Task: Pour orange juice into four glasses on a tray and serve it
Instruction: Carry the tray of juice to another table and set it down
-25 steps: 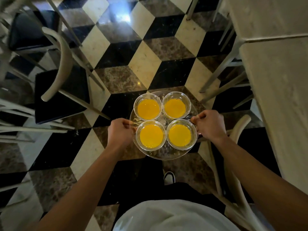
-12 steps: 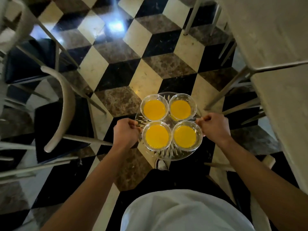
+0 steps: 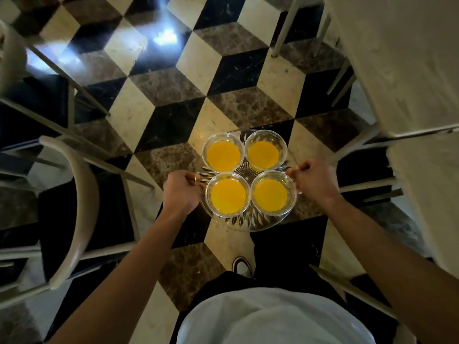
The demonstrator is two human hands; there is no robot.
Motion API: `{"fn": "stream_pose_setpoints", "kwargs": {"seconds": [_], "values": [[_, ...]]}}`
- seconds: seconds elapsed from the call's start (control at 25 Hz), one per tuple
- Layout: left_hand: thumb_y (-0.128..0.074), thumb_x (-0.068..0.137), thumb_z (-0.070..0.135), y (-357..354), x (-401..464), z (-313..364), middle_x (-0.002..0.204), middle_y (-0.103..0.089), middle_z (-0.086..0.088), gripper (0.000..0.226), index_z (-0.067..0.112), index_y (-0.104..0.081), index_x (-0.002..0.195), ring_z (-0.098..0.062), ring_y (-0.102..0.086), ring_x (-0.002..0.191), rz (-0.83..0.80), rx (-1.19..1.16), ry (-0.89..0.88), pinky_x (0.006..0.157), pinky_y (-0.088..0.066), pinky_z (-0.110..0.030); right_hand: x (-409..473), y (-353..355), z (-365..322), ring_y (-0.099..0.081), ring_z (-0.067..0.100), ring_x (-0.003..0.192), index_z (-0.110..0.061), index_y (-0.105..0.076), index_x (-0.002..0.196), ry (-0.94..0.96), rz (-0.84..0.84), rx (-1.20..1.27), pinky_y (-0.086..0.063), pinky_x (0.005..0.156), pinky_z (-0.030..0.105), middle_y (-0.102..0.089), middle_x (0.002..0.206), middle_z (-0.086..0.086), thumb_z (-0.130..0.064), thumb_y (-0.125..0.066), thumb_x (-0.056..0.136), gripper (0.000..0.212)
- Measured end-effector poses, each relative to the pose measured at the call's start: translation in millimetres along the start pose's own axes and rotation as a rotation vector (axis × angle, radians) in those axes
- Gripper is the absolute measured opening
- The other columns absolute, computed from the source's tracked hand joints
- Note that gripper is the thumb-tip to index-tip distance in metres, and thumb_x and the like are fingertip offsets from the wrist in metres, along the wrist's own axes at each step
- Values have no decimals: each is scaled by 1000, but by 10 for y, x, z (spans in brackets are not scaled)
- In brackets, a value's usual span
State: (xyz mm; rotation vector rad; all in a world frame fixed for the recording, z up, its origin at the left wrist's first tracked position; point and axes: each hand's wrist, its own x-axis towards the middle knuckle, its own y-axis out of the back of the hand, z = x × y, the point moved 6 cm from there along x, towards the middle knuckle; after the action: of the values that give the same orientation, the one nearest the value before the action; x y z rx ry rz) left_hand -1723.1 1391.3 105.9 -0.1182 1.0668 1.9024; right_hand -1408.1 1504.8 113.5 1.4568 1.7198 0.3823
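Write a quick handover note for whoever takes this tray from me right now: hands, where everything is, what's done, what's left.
Left hand: grip on the glass tray's left edge.
Right hand: grip on its right edge.
Tray is held above the checkered floor, between a chair on the left and a table on the right.
Four glasses stand on it, two by two.
Done: all four hold orange juice.
Left: carry the tray over and serve.

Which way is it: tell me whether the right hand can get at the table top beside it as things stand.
Probably not yet: the right hand grips the tray rim, sharing the load of four full glasses with the left hand. The table top itself lies bare alongside.
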Motion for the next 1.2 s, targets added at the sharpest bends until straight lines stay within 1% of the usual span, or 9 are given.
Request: {"fn": "stream_pose_setpoints", "kwargs": {"seconds": [0.28,0.44,0.56,0.64,0.72,0.8,0.96,1.12,1.2], "values": [[-83,80,12,-142,745,831,76,-75,-2,9,15,-74,81,-19,-72,74,33,43,54,55,-50,-25,1118,275,-454,-72,17,69,-16,-72,82,34,2,-14,-57,62,31,-72,71,0,-30,-76,90,17],[-82,83,12,-231,1179,1414,81,-74,-1,10,16,-74,87,-14,-70,77,39,43,10,68,-60,-30,1731,523,-672,-72,16,67,-15,-73,80,67,12,15,-60,62,33,-71,69,0,-28,-76,91,17],[-80,85,9,-313,1549,1854,81,-74,-1,9,15,-74,89,-14,-71,76,24,24,1,59,-54,-23,2216,727,-818,-71,15,68,-16,-74,81,66,40,5,-61,65,35,-72,70,-2,-31,-76,89,18],[-80,84,7,-366,1790,2097,80,-75,-2,11,15,-74,87,-17,-72,77,11,-1,-10,61,-59,-29,2501,824,-917,-72,15,68,-15,-74,83,52,45,-2,-59,62,31,-73,72,0,-32,-76,90,18],[-80,83,5,-417,2042,2294,81,-75,-2,12,15,-74,87,-19,-73,80,-4,4,-10,70,-64,-36,2765,895,-1000,-72,14,66,-13,-75,84,39,54,-6,-58,60,29,-73,72,0,-31,-76,91,19],[-78,85,5,-454,2314,2467,85,-75,-2,12,15,-74,90,-20,-72,84,-32,14,-10,71,-63,-34,3013,920,-1083,-71,13,66,-13,-74,84,28,68,-5,-57,59,29,-73,72,-1,-30,-76,91,19],[-76,88,5,-452,2905,2929,87,-74,-4,10,13,-74,93,-19,-70,83,-51,42,-75,63,-53,-24,3492,960,-1299,-72,16,69,-12,-74,82,-16,110,23,-58,64,31,-73,73,1,-29,-77,90,20],[-75,85,3,-469,3530,3425,80,-74,-3,10,12,-74,86,-19,-70,79,-81,73,-140,67,-56,-32,3944,1019,-1521,-72,18,69,-12,-73,81,-65,163,54,-59,67,35,-73,72,2,-30,-78,89,20],[-70,86,1,-499,3773,3665,79,-73,-3,9,10,-74,86,-20,-69,77,-102,113,-185,64,-55,-32,4125,1049,-1587,-72,18,68,-13,-73,79,-106,167,90,-60,67,36,-73,70,1,-31,-79,87,20]]}}
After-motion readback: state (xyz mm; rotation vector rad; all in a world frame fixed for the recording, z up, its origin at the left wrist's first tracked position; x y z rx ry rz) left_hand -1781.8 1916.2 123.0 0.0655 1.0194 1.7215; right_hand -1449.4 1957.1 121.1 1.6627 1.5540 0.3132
